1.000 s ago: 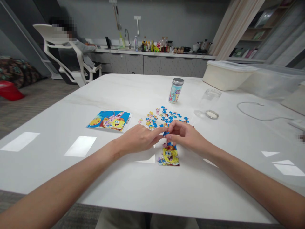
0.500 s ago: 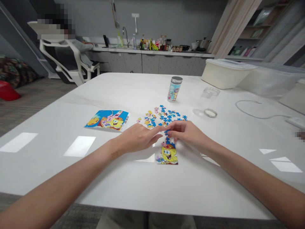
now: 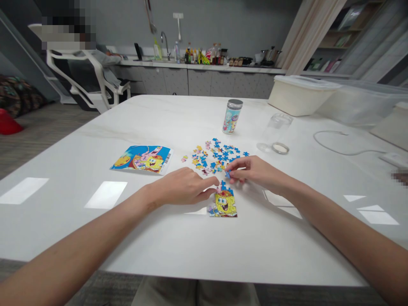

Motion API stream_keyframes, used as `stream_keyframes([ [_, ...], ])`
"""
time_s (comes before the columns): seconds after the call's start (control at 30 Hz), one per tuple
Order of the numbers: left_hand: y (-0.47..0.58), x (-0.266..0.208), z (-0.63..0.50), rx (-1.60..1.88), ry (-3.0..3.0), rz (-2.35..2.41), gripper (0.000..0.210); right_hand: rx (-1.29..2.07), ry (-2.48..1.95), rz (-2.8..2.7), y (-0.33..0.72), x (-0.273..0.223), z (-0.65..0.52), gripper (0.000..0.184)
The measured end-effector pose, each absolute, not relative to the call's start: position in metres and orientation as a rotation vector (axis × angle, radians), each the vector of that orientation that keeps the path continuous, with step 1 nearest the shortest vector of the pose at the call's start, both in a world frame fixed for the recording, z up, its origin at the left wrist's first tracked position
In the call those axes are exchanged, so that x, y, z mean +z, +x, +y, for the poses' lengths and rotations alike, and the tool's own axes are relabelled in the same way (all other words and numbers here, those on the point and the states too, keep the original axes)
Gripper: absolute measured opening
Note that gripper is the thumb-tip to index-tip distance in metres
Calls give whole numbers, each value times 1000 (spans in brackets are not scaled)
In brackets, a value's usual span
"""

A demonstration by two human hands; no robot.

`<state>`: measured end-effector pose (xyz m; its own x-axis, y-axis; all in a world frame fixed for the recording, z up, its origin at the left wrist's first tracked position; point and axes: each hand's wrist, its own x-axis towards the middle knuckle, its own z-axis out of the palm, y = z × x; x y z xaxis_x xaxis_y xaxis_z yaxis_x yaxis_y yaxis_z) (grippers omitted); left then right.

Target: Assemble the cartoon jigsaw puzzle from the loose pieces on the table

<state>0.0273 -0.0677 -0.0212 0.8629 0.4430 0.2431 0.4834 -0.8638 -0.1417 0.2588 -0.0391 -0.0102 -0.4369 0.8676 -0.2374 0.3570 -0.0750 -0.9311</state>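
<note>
A partly joined jigsaw puzzle (image 3: 225,205) with a yellow cartoon face lies flat before me. My left hand (image 3: 186,187) is at its upper left edge, index finger and thumb stretched out with a gap between them, the tips by a pink piece. Just above the joined part, my right hand (image 3: 247,170) pinches a blue puzzle piece (image 3: 227,174) between thumb and index finger. Loose puzzle pieces (image 3: 204,160), blue, yellow and pink, are scattered beyond both hands. To the left rests a picture sheet (image 3: 143,159) with the same yellow character.
A printed canister (image 3: 232,117) with a metal lid stands behind the pieces. Right of it are a clear jar (image 3: 276,129) and a round lid (image 3: 280,148). Farther right lie a white cable (image 3: 331,146) and storage boxes (image 3: 301,95). A person sits in a chair (image 3: 95,80) far left.
My right hand has drawn the blue piece slightly up and away from the joined puzzle. My left index finger has pulled back from the right hand and down toward the puzzle's upper left edge.
</note>
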Motion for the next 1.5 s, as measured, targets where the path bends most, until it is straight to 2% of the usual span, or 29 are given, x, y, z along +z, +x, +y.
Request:
stream_keyframes([
  [0.4,28,-20,-68,-240,-2889,-714,26,1339,-1352,-1908,262,-15,-35,9],
  [0.77,28,-21,-70,-229,-2925,-635,34,1358,-1302,-2017,267,-23,-30,4],
  [1.5,29,-21,-69,-147,-2974,-686,37,1206,-1391,-2249,263,-18,-36,10],
])
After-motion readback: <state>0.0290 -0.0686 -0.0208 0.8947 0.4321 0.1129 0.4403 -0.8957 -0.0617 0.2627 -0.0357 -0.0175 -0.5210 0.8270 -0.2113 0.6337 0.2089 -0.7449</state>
